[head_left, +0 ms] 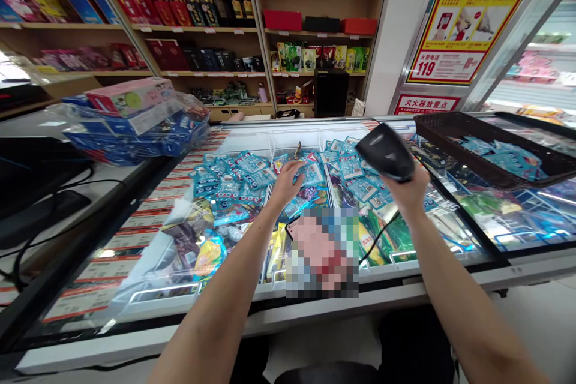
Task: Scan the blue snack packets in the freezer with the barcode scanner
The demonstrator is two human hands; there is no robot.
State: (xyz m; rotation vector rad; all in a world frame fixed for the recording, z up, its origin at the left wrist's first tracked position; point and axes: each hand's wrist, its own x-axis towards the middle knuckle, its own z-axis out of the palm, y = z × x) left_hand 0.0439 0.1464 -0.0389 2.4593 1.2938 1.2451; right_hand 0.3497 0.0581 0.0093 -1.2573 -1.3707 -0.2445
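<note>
My right hand (pixel 405 192) is shut on a black handheld barcode scanner (pixel 386 152), held above the open chest freezer (pixel 315 306) with its cord (pixel 378 240) trailing down. My left hand (pixel 288 183) reaches into the freezer and touches the blue packets (pixel 243 171) piled in the middle; its fingers rest on one packet, and whether it grips it is unclear. A blurred-out patch covers the freezer's near centre.
A dark basket (pixel 454 126) with blue packets sits on the freezer's right lid. A bagged stack of boxes (pixel 130 126) lies on the left counter, beside dark cables (pixel 40 216). Wooden shelves (pixel 202 29) of goods line the back wall. A yellow poster (pixel 468 12) hangs right.
</note>
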